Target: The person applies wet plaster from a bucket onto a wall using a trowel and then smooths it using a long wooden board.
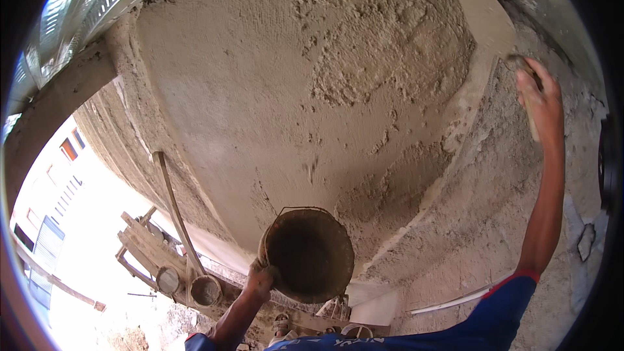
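Blue shirt cloth (403,339) fills the lower edge, nearest the camera, and two arms reach from it toward a mortar-covered wall (214,84). Low down, the left hand (262,279) clasps the left rim of a bucket (342,268), whose round mouth faces the camera; its inside is too dark to tell how much it holds. Well apart, high on the right, the right hand (543,94) is wrapped around the handle of what looks like a trowel (516,60). Its long axis slants from the wrist up and leftward; a smooth pale shape beyond the fist seems to be the blade, though its colour blends into the wall. So the trowel lies above and right of the bucket. Rough mortar (390,32) sits just left of that tool, much nearer the right hand than the left. A wooden stick (174,211) slants left of the bucket.
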### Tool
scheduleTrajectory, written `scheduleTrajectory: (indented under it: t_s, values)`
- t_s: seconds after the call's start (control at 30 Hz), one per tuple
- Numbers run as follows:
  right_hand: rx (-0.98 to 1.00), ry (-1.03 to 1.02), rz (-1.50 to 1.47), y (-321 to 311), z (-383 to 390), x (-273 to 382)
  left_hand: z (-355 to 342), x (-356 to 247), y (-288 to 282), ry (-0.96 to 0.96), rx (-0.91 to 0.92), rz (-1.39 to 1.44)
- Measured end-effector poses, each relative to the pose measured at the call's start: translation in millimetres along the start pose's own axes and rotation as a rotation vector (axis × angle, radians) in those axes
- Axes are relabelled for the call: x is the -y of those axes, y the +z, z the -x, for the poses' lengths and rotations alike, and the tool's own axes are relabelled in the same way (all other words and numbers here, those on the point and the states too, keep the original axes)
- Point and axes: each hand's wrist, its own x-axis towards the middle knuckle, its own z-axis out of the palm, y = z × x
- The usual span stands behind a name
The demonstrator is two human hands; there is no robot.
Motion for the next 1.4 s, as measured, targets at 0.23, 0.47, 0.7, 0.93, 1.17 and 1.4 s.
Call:
scheduleTrajectory:
  t_s: [0.23, 0.47, 0.7, 0.93, 1.17, 1.4]
  values:
    - [0.692, -0.253, 0.067, 16, 111, 7, -29, 31, -14, 0.466, 0.352, -0.274]
    - [1.112, -0.803, 0.739, 122, 236, 0, -31, -40, 57, 0.226, 0.357, -0.310]
    - [1.055, -0.648, 0.660, 178, 335, -58, -37, -56, 79, 0.151, 0.392, -0.068]
    - [1.234, -0.109, 0.151, 171, 352, -25, -41, -54, 74, -0.053, 0.319, 0.050]
    - [1.104, -0.236, 0.196, 164, 305, -23, -49, -44, 34, 0.246, 0.339, -0.409]
    - [0.899, -0.288, 0.129, 106, 199, 16, -42, -28, 17, 0.343, 0.350, -0.559]
